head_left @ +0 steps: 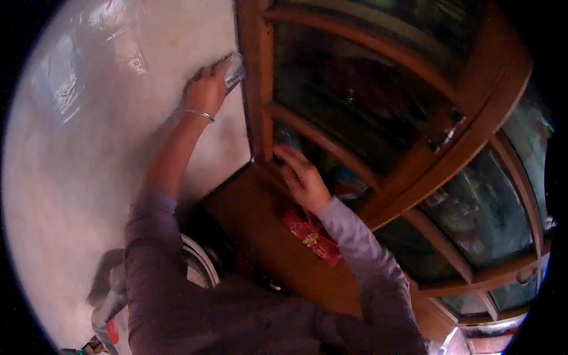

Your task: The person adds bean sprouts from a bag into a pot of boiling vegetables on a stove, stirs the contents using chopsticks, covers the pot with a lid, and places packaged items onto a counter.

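Note:
My left hand [205,92], with a bracelet on its wrist, is raised to the pale wall [165,65]. Its fingers are closed on a flat, shiny greyish piece [235,72], held at the wall's edge beside the brown wooden door frame [255,83]; its exact kind is unclear. Lower down, my right hand [305,177] reaches up near the bottom of that frame, fingers extended and somewhat blurred. Whether its fingertips touch the wood, I cannot tell. Nothing shows in its grasp.
Glass panes [355,89] in wooden bars stand at the right. A red decoration with gold markings [312,238] hangs on the brown wooden panel [248,204] below. A white round rim [201,258] and a pale bag [115,307] are at the lower left.

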Available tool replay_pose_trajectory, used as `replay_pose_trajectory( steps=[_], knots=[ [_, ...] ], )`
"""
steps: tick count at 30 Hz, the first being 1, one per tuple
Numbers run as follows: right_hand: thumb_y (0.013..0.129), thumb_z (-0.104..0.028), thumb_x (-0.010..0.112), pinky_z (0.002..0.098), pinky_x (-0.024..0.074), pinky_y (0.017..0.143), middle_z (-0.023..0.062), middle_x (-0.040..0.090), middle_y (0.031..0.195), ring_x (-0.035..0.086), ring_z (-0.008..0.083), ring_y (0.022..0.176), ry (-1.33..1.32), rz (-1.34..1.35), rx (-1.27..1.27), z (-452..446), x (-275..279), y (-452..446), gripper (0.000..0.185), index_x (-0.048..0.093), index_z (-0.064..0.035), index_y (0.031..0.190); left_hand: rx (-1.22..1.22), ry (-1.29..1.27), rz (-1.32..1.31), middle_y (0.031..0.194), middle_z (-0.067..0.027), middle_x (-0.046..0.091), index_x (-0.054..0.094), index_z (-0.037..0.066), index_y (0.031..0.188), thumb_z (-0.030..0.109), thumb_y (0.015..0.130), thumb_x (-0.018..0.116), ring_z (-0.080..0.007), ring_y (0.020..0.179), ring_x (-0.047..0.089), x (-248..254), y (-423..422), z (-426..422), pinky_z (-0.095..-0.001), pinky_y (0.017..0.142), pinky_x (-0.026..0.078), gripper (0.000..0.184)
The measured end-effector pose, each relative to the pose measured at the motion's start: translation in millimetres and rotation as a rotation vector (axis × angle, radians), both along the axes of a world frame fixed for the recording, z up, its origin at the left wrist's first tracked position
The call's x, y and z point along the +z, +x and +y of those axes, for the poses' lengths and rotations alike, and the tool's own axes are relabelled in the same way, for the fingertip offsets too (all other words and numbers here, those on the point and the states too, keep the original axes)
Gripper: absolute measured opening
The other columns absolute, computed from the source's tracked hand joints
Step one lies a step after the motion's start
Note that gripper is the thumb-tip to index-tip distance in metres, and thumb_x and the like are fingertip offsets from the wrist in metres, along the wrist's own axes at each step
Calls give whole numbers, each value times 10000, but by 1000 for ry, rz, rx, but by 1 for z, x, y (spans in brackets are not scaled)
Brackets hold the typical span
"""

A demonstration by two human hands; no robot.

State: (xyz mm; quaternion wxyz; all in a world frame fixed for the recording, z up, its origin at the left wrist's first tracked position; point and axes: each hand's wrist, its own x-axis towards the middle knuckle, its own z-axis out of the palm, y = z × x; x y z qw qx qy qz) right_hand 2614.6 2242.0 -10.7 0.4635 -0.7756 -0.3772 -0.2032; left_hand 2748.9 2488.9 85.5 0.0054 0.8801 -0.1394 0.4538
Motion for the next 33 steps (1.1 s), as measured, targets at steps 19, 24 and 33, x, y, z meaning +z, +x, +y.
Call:
replay_pose_trajectory(
  steps=[19, 24, 33],
  knots=[
    [816, -51, 431, 307, 188, 1032, 200, 260, 1351, 227, 288, 1273, 466, 314, 103, 150, 45, 160, 546, 216, 20, 1313, 65, 171, 244, 940, -181, 514, 398, 145, 1174, 101, 748, 530, -373, 733, 586, 20, -2, -7, -424, 616, 495, 448],
    [805, -28, 440, 314, 205, 1023, 177, 314, 1329, 298, 284, 1237, 359, 46, 38, 133, 1, 72, 501, 307, -6, 1287, 23, 113, 104, 974, -183, 513, 378, 158, 1213, 30, 729, 522, -369, 764, 581, -16, 36, -6, -446, 642, 488, 521],
    [812, 26, 489, 269, 412, 856, 80, 479, 1150, 487, 164, 1039, 606, 991, 1, -59, -153, -133, 343, 467, -12, 1152, -57, 32, -38, 1026, -180, 540, 414, 135, 1207, 110, 773, 549, -350, 916, 532, -10, -24, -34, -437, 754, 446, 456]
  ],
)
